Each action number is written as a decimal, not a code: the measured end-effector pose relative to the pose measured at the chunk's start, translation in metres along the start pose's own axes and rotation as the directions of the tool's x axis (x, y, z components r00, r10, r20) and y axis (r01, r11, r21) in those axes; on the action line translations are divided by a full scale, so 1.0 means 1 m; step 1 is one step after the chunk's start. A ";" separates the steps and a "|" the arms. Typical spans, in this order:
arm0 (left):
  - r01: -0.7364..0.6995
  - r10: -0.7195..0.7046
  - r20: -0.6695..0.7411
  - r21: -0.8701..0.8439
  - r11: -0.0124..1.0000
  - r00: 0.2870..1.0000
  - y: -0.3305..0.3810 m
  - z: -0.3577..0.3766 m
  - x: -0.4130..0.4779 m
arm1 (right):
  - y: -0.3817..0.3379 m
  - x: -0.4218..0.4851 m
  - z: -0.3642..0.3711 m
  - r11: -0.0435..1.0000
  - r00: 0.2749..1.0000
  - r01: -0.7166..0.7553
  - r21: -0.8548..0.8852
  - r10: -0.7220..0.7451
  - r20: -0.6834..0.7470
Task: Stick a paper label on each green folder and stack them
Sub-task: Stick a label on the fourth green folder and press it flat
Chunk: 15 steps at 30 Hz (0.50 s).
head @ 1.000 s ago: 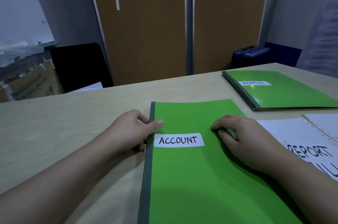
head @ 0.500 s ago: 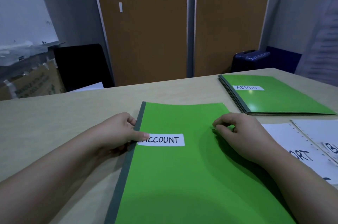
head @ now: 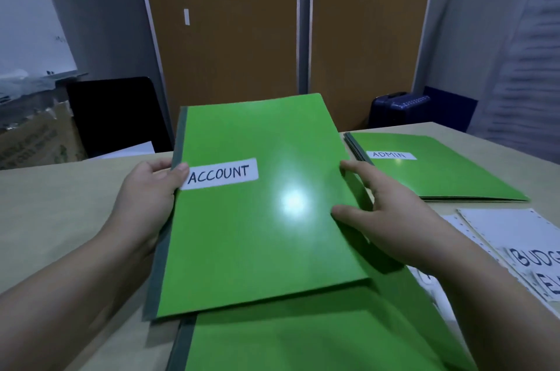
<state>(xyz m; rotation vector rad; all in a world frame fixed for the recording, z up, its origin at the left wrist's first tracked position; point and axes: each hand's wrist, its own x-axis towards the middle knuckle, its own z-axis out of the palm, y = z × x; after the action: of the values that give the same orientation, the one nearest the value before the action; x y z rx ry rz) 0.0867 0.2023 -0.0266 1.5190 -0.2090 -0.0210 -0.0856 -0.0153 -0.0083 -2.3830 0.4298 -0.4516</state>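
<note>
Two hands (head: 145, 198) (head: 394, 219), two labelled green folders (head: 272, 243) (head: 439, 178).

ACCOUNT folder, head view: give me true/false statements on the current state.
1. The left hand and right hand each grip a side edge of the ACCOUNT folder. True.
2. The ACCOUNT folder rests on the ADMIN stack. False: that stack lies apart on the table, to the right.
3. Another green folder lies below the held one. True.
4. The label sheets lie left of the folders. False: they lie on the right.
</note>
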 end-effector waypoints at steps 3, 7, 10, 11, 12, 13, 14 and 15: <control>-0.040 0.041 -0.062 0.005 0.999 0.997 0.004 0.032 0.012 | 0.006 0.009 -0.016 0.997 0.997 -0.080 -0.018 0.081 0.019; -0.003 0.010 0.128 -0.056 0.998 0.992 0.019 0.093 0.009 | 0.042 0.041 -0.053 0.969 0.962 -0.240 -0.057 0.229 -0.151; 0.040 -0.077 0.479 0.087 0.995 0.874 0.023 0.137 0.002 | 0.079 0.059 -0.086 0.934 0.909 -0.337 -0.119 0.290 -0.300; 0.016 -0.088 0.514 0.143 0.990 0.853 0.022 0.153 0.000 | 0.092 0.063 -0.096 0.924 0.889 -0.366 -0.111 0.311 -0.337; -0.003 -0.081 0.509 0.163 0.987 0.857 0.019 0.167 -0.001 | 0.104 0.067 -0.103 0.918 0.870 -0.386 -0.093 0.328 -0.368; -0.005 -0.064 0.491 0.140 0.990 0.869 0.015 0.183 0.002 | 0.116 0.069 -0.111 0.909 0.849 -0.409 -0.076 0.348 -0.398; 0.012 -0.062 0.463 0.110 0.994 0.884 0.011 0.197 0.004 | 0.127 0.071 -0.117 0.904 0.832 -0.422 -0.071 0.355 -0.425; 0.034 -0.062 0.427 0.073 0.997 0.902 0.006 0.210 0.007 | 0.137 0.072 -0.121 0.899 0.818 -0.431 -0.074 0.355 -0.453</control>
<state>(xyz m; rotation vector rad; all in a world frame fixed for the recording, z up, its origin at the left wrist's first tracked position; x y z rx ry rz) 0.0612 -0.0053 -0.0123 1.5685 -0.5290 -0.3965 -0.0985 -0.2109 0.0024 -2.2570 1.1873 -0.7711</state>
